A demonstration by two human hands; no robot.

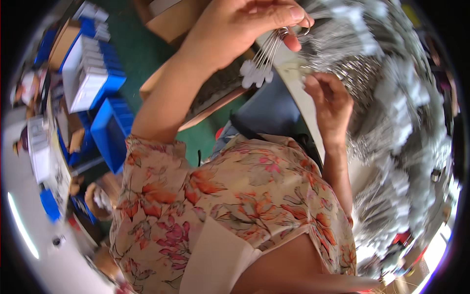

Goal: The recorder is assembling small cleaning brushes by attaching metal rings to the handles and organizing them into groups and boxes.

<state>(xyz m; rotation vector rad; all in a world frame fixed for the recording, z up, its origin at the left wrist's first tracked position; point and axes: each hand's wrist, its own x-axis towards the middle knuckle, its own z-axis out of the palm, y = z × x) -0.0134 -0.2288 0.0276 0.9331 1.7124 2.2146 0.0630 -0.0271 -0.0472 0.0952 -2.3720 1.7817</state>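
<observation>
Up at the top, my left hand [254, 22] is closed on a bunch of thin wire pieces with white tufted ends [258, 70]. The wires hang down from the fingers, and the white ends fan out below. A metal ring or loop [308, 27] shows at the fingertips. Lower and to the right is my right hand [332, 105], its fingers bent and drawn together near the thumb. Whatever lies between those fingertips is too blurred to make out. Beside it spreads a large heap of similar wire pieces [391, 103], silvery with whitish tufts.
A pale table edge [301, 93] runs beneath my right hand. Cardboard boxes [176, 22] stand at the upper left over a green floor [132, 54]. Further left are blue bins [113, 130] and stacked white trays [88, 73]. Another person [30, 90] is at the far left.
</observation>
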